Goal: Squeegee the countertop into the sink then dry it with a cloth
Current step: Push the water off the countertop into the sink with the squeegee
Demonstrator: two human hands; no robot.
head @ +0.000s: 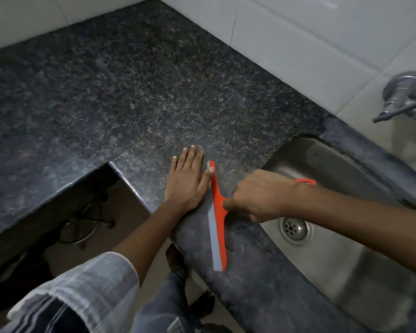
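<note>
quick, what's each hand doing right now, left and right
Left hand: open, flat on the countertop, thumb touching the squeegee's blade end.
Right hand: closed around the handle of the orange squeegee, beside the sink.

The right hand [262,195] hides the squeegee [217,219] handle; the tap [404,97] runs off the right edge.

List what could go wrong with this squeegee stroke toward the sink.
1. The left hand lies flat on the countertop with its thumb against the squeegee blade's far end; it may get in the way of the stroke.
2. The blade's near end hangs past the counter's front edge, so water may drip to the floor instead of the sink.
3. The right hand grips only the handle; pressure may be uneven, leaving streaks.
</note>
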